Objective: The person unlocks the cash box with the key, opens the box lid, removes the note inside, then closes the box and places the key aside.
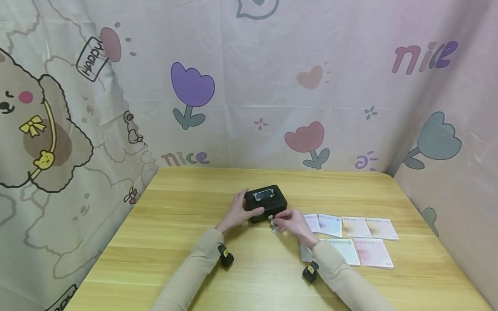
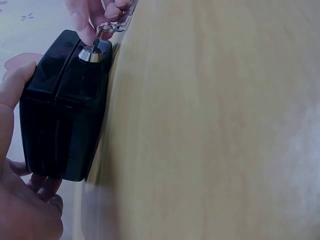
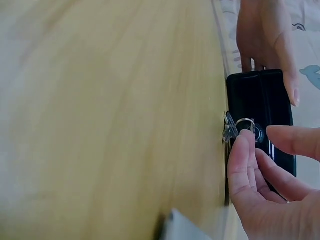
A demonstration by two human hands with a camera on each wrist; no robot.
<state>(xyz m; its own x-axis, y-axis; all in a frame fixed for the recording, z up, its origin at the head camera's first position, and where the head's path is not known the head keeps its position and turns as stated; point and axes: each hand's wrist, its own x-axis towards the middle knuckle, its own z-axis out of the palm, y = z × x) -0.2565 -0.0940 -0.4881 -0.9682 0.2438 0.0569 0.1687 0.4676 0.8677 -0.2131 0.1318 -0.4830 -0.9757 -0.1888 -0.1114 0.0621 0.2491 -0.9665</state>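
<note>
A black cash box [image 1: 277,201] with a silver handle [image 1: 263,194] on its lid sits on the wooden table. My left hand [image 1: 237,212] grips the box's left end, thumb over the lid and fingers round the side. A round silver lock [image 2: 91,55] is on the front face, with a key [image 2: 96,42] in it. My right hand [image 1: 292,222] pinches at this key in front of the box; the fingers partly hide it. From the key hang a metal ring [image 3: 244,120] and a clear tag [image 3: 229,129].
Pastel-coloured paper stacks that look like banknotes lie in two rows at the right, among them a pink stack [image 1: 374,252] and a blue one [image 1: 330,225]. My right forearm covers part of the front row. A printed curtain [image 1: 241,86] hangs behind the table [image 1: 186,203].
</note>
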